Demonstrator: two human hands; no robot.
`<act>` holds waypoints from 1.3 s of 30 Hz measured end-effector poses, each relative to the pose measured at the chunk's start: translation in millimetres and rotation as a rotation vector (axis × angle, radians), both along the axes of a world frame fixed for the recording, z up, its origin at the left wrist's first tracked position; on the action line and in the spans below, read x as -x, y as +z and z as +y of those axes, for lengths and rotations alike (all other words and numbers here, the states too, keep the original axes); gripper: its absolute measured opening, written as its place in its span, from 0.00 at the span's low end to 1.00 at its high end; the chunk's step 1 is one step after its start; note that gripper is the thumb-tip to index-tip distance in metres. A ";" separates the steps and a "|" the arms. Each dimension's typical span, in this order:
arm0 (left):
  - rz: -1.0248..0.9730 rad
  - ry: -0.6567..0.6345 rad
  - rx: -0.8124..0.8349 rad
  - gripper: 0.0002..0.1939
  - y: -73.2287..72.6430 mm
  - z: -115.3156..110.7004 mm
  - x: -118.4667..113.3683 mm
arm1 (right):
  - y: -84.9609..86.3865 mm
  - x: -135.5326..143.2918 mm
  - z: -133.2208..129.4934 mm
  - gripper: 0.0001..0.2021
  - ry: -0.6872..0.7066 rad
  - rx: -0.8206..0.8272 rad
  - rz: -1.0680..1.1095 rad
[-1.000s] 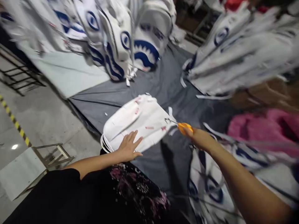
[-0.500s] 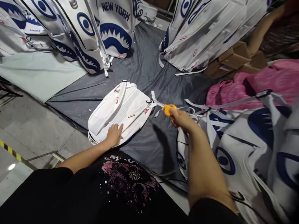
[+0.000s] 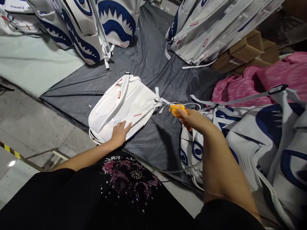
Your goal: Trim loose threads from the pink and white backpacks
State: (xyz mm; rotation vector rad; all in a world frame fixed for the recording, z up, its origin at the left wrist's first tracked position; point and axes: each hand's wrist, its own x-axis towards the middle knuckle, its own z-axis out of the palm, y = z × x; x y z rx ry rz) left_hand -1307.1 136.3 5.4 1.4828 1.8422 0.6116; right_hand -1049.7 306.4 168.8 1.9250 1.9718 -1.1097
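A white backpack lies with its straps and mesh back upward on the dark grey cloth. My left hand rests on its lower side with the fingers spread, pressing on the fabric. To the right of the pack, my right hand is closed around an orange tool, held in the air over the cloth. Loose white webbing ends stick out from the pack's right end, close to the tool's tip. A thin pale hose or cord loops behind the tool.
White backpacks with blue shark mouths stand at the back left, more white packs at the back right. Cardboard boxes, pink bags and piled white packs fill the right side.
The view has tilted down slightly. My left hand's fingers are spread a little more on the pack. My right hand with the orange tool has moved slightly right of the strap ends.
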 end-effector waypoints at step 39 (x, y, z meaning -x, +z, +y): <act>-1.423 0.262 0.768 0.29 -0.2 54.1 197.8 | -120.6 165.4 -280.5 0.20 -0.374 -0.003 -0.328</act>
